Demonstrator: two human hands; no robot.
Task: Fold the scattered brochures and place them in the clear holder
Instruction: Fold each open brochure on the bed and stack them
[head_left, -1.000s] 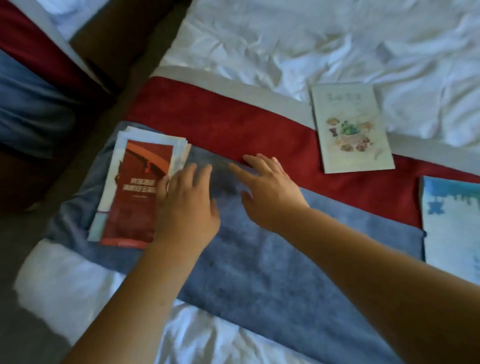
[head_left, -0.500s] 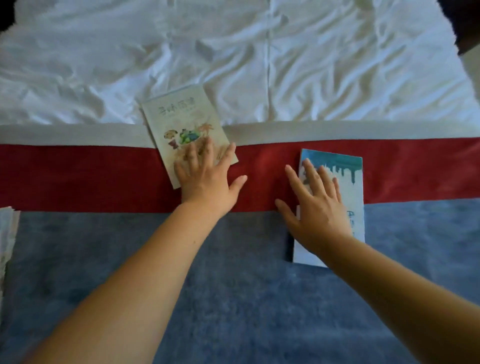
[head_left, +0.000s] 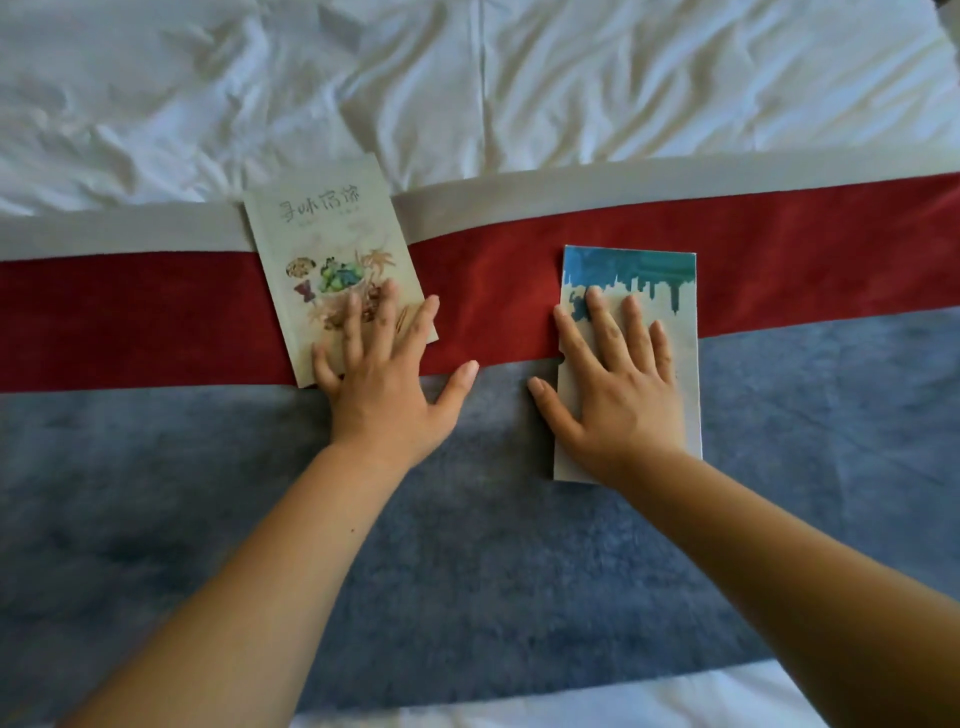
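Left hand (head_left: 382, 384) flat, fingers spread, pressing the cream brochure (head_left: 332, 254) on the red band (head_left: 130, 317). Right hand (head_left: 618, 384) flat on the blue-topped brochure (head_left: 631, 275), straddling red band and grey blanket (head_left: 467, 545). Probably best to slide each by its edge, keep covers uncreased. Both look already folded; holder out of view.

This is a bedroom, with the look of a hotel guest room. A bed (head_left: 623, 709) fills the view. A rumpled white cotton sheet (head_left: 571, 78) covers its far part, and across it lies a plush fabric bed runner (head_left: 130, 322) in pale grey, deep red and slate blue bands. On the runner lie a cream paper brochure with food drawings (head_left: 322, 228) and a paper brochure with a blue skyline (head_left: 675, 322).
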